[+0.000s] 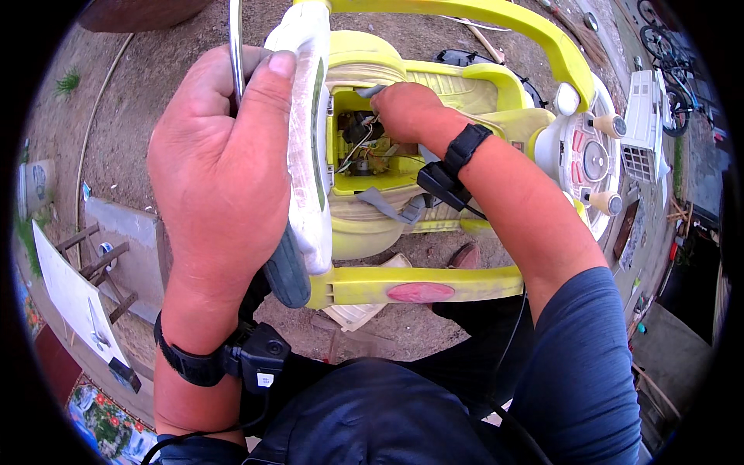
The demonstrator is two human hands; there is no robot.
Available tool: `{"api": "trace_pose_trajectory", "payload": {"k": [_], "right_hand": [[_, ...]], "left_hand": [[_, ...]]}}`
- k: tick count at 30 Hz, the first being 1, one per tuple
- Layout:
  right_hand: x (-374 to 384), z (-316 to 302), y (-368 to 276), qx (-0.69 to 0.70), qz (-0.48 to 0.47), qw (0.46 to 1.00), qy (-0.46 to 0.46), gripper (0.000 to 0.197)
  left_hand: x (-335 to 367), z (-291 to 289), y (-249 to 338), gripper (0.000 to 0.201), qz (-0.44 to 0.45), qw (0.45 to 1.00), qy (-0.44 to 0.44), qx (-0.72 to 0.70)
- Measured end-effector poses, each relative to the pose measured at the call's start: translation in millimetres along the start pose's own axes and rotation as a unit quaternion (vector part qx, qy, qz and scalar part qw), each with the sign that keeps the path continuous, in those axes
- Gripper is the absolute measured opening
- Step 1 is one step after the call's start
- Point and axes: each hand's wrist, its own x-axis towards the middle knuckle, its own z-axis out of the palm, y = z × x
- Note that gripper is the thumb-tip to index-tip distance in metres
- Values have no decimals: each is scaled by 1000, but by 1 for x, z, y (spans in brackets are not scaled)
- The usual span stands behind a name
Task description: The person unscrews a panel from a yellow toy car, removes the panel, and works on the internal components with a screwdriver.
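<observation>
My left hand (225,147) is closed around a tool with a shiny metal shaft (235,39) and a dark grey grip (288,271); the tool's far end is out of view. Its thumb lies along a raised white panel (308,147). A yellow ride-on toy car (364,50) stands before me, with an uncovered compartment (372,184) holding loose wires and a dark motor-like part (358,130). Curled at the compartment's far edge is my right hand (407,112), its fingertips partly hidden. Beside them shows a grey strap-like piece (370,91). Another grey strap (387,205) lies on the near side.
A yellow side bar (418,287) with a red oval runs close to my lap. The toy's steering wheel (593,159) is at the right. Further off are a white plastic crate (639,147), bicycles (666,70), a bucket (36,186) and a white board (77,291).
</observation>
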Motion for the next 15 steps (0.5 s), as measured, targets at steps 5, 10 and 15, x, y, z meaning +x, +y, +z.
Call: {"api": "trace_pose_trajectory", "payload": {"k": [5, 10, 15], "right_hand": [[0, 4, 6, -22, -35, 997, 59, 24], [-4, -1, 5, -35, -56, 994, 87, 21], [-3, -2, 6, -29, -46, 996, 74, 22]], "left_hand": [[0, 0, -2, 25, 22, 1000, -1, 22], [1, -1, -4, 25, 23, 999, 3, 24], [0, 1, -4, 25, 16, 1000, 7, 9]]}}
